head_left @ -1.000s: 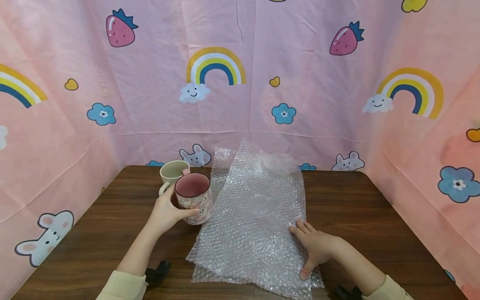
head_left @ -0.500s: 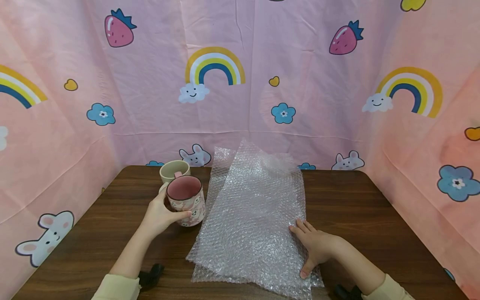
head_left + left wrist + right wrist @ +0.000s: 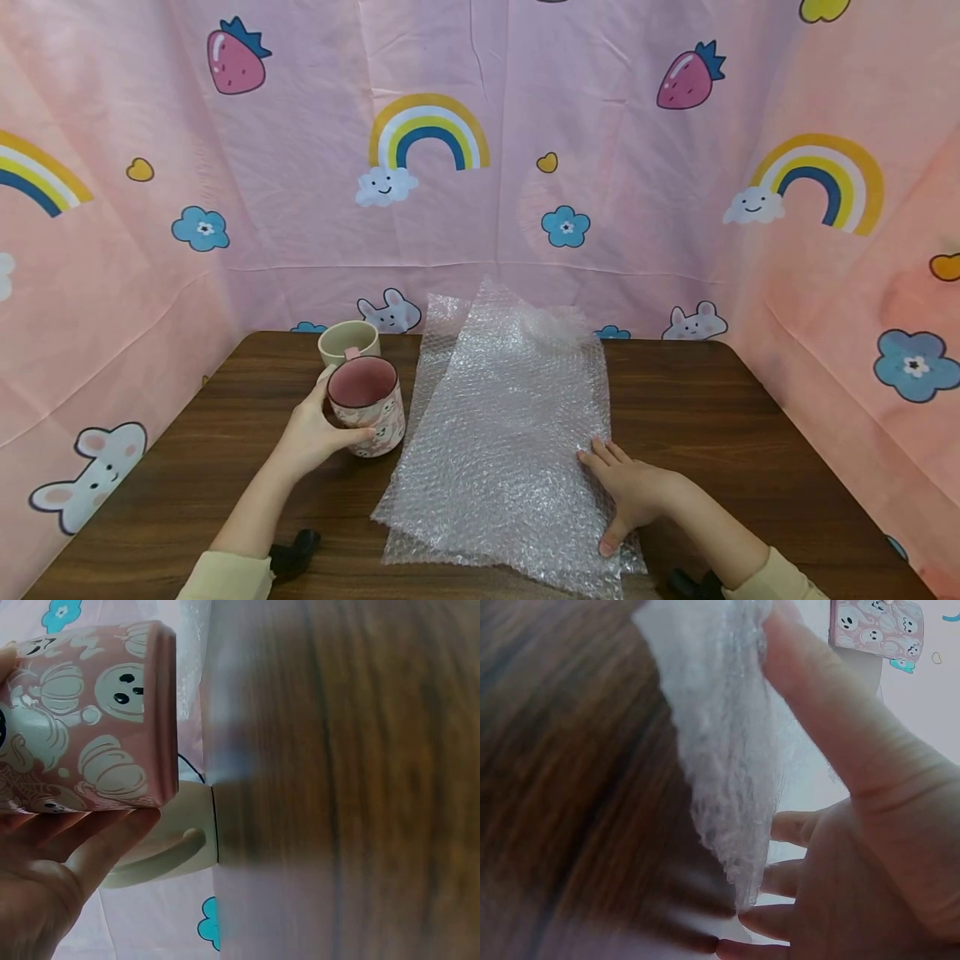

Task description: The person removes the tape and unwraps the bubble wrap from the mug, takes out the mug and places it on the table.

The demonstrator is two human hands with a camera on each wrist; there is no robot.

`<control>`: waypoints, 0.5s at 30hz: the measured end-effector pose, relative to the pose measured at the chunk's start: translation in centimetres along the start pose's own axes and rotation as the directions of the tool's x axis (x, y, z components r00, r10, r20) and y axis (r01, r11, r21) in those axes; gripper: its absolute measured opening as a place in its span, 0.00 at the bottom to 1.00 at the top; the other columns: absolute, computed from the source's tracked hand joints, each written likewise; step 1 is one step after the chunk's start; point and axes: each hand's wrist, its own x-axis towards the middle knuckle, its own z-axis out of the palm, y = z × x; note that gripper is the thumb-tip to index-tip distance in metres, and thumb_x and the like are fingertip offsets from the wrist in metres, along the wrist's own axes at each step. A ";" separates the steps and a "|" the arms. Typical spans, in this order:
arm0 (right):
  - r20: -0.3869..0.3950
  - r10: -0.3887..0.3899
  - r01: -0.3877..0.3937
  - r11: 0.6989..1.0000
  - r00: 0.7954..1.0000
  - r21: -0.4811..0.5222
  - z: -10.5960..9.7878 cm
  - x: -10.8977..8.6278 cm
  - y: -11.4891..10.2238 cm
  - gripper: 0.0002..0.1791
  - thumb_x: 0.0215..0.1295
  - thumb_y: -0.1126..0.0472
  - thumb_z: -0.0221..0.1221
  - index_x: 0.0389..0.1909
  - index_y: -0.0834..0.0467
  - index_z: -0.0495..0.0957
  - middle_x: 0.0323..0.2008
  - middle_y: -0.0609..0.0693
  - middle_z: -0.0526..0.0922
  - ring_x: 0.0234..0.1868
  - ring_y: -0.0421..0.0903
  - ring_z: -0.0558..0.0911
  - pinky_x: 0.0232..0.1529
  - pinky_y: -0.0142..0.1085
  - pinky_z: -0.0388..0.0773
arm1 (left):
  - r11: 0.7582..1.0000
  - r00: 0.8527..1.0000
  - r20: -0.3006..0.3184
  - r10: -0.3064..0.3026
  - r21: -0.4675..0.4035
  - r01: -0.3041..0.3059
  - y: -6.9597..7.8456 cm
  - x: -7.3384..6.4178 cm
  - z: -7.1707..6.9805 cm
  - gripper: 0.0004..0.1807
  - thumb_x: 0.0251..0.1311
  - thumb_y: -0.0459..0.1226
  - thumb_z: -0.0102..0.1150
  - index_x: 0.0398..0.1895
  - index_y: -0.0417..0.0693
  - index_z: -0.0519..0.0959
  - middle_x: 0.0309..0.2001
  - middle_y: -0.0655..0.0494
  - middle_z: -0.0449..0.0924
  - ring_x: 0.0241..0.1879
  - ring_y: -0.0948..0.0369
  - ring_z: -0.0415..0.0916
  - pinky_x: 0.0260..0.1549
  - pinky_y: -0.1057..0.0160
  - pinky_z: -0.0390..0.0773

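My left hand grips a pink mug with white pumpkin and ghost patterns, thumb on the near side and fingers around the far side. In the left wrist view a gap shows between the mug's base and the tabletop, so it is held just above the wood. Its mouth faces up and its handle points away. Behind it stands a cream mug, partly hidden. My right hand rests with spread fingers on the right edge of the layered bubble wrap.
The dark wooden table reaches back to a pink printed cloth that hangs on three sides. Bubble wrap covers the table's middle, its far end touching the cloth. Black wrist mounts sit by both sleeves.
My left hand has carried the pink mug left and slightly nearer, away from the bubble wrap's left edge. The right hand and the wrap have stayed put.
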 end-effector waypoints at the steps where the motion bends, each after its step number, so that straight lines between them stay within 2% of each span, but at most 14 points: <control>1: -0.001 0.000 0.000 1.000 1.000 -0.003 0.0 0.0 0.0 0.70 0.32 0.39 0.75 0.74 0.62 0.48 0.73 0.67 0.38 0.72 0.66 0.38 0.62 0.64 0.51 | 1.000 1.000 0.006 -0.003 0.002 0.003 -0.1 0.0 -0.1 0.62 0.41 0.44 0.79 0.75 0.44 0.48 0.65 0.36 0.63 0.63 0.40 0.60 0.57 0.35 0.61; 6: -0.007 0.002 -0.002 1.000 1.000 -0.006 0.1 0.0 0.1 0.70 0.31 0.39 0.75 0.74 0.62 0.48 0.73 0.67 0.38 0.72 0.66 0.38 0.62 0.64 0.51 | 1.000 0.999 0.035 0.000 -0.001 0.000 -0.5 -0.3 -0.5 0.63 0.41 0.44 0.79 0.76 0.46 0.46 0.65 0.37 0.62 0.63 0.40 0.60 0.55 0.34 0.61; 15: -0.004 0.005 -0.005 1.000 1.000 0.005 0.2 0.2 0.3 0.70 0.31 0.39 0.75 0.74 0.62 0.48 0.73 0.67 0.38 0.72 0.65 0.38 0.62 0.64 0.51 | 0.998 0.996 0.062 0.065 -0.011 -0.064 -1.1 -0.4 -0.8 0.62 0.40 0.42 0.79 0.76 0.52 0.47 0.63 0.41 0.65 0.61 0.43 0.63 0.53 0.36 0.65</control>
